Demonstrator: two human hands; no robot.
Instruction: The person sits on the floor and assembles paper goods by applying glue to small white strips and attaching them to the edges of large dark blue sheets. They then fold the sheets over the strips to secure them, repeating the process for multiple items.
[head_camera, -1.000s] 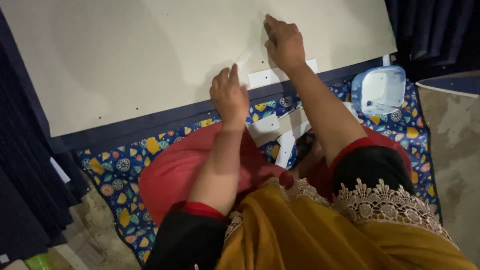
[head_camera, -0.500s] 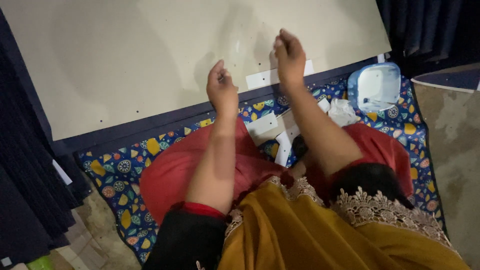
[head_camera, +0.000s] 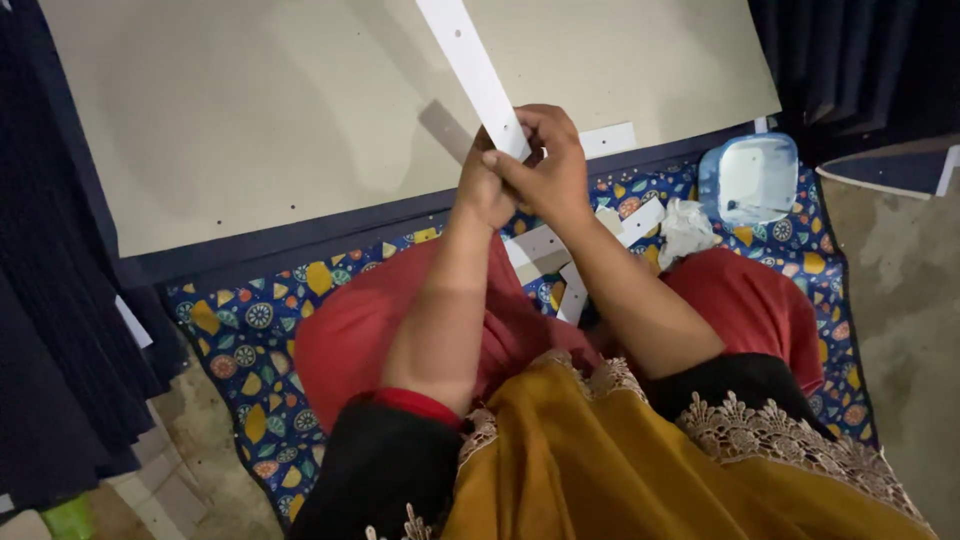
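Centre of frame: right hand was closed around the lower end of a long white perforated strip, fingers curled over its edge. Left hand pressed against the right, also gripping the strip's end. Strip ran up-left over the beige board. Pale blue container sat right, on the patterned mat.

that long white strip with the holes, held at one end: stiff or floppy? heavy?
Probably stiff: the white strip runs straight up from both hands, left hand and right hand, without drooping. Likely light, being thin and narrow. Its smooth face may slip between fingers.
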